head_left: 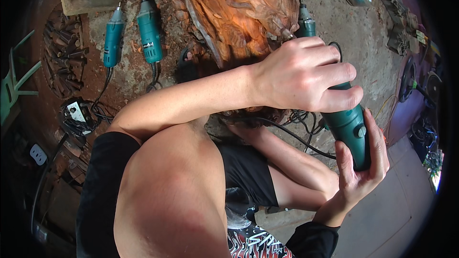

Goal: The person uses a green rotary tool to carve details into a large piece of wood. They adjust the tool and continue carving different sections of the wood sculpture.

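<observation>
Out to the person's right, above the grey, dusty floor (373,24), both hands are on one teal rotary tool (345,126). The left hand (306,74) reaches across the body to it, back of the hand upward, its fingers curled around the upper part of the casing. The right hand (359,179) comes from below and cups the rear end, thumb on one side and fingers along the other, so both sets of fingers are grasping the same tool. The tool is tilted, with its dark rear end toward the person; its nose is hidden behind the left hand. A round knob (362,131) shows on its side, and a black cable (303,141) runs close to the right thumb.

Just beyond the left hand, a large carved piece of orange-brown wood (239,19) lies on the floor. Another teal tool (307,27) stands out past the knuckles, partly covered by them. To the left of the wood, a slim teal tool (113,40) and a thicker teal tool (150,36) lie side by side, bits pointing away from the person. Farther left are a heap of brown sticks (64,55) and a green chair (19,79), with a wooden block (83,0) near the upper edge.
</observation>
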Demonstrator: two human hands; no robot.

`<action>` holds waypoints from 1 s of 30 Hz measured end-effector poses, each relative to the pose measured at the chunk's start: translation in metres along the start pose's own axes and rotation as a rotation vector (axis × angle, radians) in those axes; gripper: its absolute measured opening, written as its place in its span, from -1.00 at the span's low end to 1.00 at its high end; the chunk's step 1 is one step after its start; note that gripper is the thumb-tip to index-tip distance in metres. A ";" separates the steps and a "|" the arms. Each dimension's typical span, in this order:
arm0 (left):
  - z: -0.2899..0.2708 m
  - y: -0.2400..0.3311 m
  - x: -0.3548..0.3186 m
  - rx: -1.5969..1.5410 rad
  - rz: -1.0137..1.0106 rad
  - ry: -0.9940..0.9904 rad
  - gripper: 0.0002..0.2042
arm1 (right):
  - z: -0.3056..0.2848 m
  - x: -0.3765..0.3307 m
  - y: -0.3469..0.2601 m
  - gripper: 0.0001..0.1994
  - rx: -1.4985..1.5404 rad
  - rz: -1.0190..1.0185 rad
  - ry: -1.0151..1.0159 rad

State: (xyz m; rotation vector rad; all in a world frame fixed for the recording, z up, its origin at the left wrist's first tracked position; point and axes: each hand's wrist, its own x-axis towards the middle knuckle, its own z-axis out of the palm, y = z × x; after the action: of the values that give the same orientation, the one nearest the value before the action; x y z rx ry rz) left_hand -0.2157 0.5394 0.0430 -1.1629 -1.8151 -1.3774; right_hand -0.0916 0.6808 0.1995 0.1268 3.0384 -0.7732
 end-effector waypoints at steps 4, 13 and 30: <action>0.001 -0.002 0.001 -0.006 0.005 0.004 -0.80 | 0.003 0.000 0.000 -0.38 -0.014 -0.012 0.024; 0.001 0.000 -0.001 -0.009 0.014 -0.003 -0.80 | 0.001 -0.004 0.004 -0.32 0.008 0.057 -0.025; -0.022 0.001 0.000 -0.372 0.119 0.067 -0.75 | 0.063 -0.095 0.015 -0.21 0.861 -0.208 -0.005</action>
State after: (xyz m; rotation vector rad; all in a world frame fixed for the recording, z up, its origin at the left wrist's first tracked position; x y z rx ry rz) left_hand -0.2158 0.5188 0.0500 -1.3658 -1.4551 -1.7074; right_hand 0.0033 0.6559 0.1392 -0.1947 2.4993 -2.0157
